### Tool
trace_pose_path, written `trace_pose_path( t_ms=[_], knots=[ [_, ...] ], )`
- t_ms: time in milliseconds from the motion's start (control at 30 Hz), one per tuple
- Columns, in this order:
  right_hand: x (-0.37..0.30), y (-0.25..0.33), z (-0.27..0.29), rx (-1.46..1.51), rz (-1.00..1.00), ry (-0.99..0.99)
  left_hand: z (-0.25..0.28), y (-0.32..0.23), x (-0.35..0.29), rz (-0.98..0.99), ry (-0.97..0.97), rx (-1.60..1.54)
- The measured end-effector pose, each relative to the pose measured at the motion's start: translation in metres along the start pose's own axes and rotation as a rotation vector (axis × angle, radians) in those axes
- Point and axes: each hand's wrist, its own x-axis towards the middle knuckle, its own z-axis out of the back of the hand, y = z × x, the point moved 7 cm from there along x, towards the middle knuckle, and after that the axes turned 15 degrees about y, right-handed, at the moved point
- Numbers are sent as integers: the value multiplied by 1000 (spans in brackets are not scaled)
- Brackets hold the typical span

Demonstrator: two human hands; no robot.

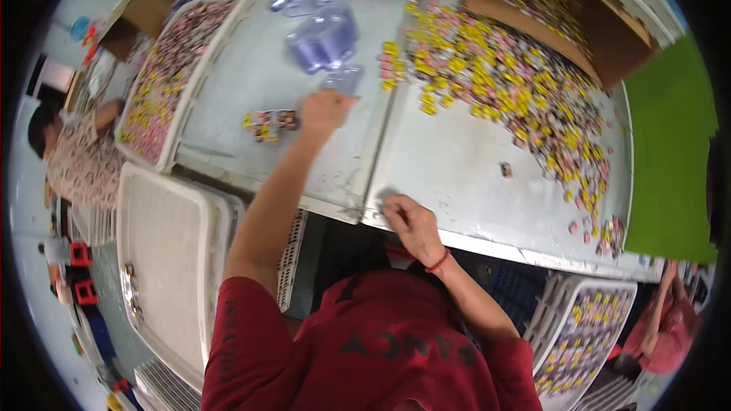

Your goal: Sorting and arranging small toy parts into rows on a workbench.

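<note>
My left hand (326, 113) reaches out over the left table with its fingers closed at the near edge of a clear plastic tray (344, 78). Just beyond stands a stack of bluish clear plastic trays (324, 36). Left of that hand lies a small cluster of wrapped pieces (270, 125), yellow, pink and brown. At the front edge of the right table, my right hand (413, 227) has its fingers curled together; whether anything is in them is hidden. A large spread of small wrapped pieces (495, 80) covers the far part of the right table.
Beside the spread, a cardboard box (609, 38) on its side holds more pieces. A white tub (179, 118) of wrapped pieces sits left. White trays (164, 247) are stacked lower left; a filled tray (586, 327) stands lower right. Other people are at both sides.
</note>
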Motion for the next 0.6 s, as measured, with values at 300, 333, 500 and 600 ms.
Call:
trace_pose_path(
  t_ms=[300, 333, 500, 600],
  knots=[
    [-7, 13, -1, 29, 352, -141, 8, 21, -8, -189, -350, -231],
    [-8, 11, 1, 25, 342, -159, 5, 15, -5, -209, -345, -237],
    [-13, 9, 3, 20, 382, -173, -3, 12, 11, -150, -164, -230],
    [-14, 10, -1, 8, 399, -192, -27, 56, 23, 104, 107, -724]
  ],
)
